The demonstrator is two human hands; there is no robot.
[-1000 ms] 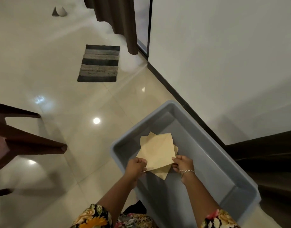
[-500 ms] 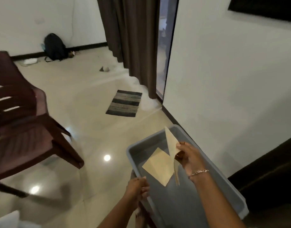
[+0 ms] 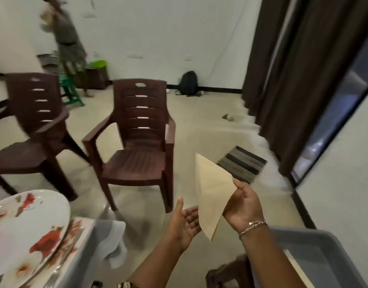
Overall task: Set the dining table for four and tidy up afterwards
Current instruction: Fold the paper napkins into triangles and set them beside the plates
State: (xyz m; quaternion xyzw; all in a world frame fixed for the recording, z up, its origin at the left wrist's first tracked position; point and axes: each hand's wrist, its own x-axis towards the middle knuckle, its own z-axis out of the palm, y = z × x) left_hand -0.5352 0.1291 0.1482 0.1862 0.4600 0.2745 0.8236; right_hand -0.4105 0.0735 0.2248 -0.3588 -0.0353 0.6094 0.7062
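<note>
The napkin (image 3: 210, 196) has come up out of the grey bin (image 3: 316, 238), and the left hand (image 3: 185, 223) has left the bin's rim. The right hand (image 3: 243, 204), a bracelet (image 3: 252, 225) on its wrist, now pinches the folded beige napkin by one corner, so that it hangs in the air with a point down, above the floor and beyond the bin's near-left corner. The left hand is held flat and palm up, fingers relaxed and holding nothing, just beside the napkin's lower half; whether it touches the cloth cannot be told. A floral plate (image 3: 29, 225) lies on a stack at lower left. Two brown plastic chairs (image 3: 141, 142) (image 3: 33, 125) stand on the tiled floor beyond, with a striped mat (image 3: 243, 163) near a dark curtain (image 3: 293, 69) and a backpack (image 3: 188, 83) against the far wall.
</note>
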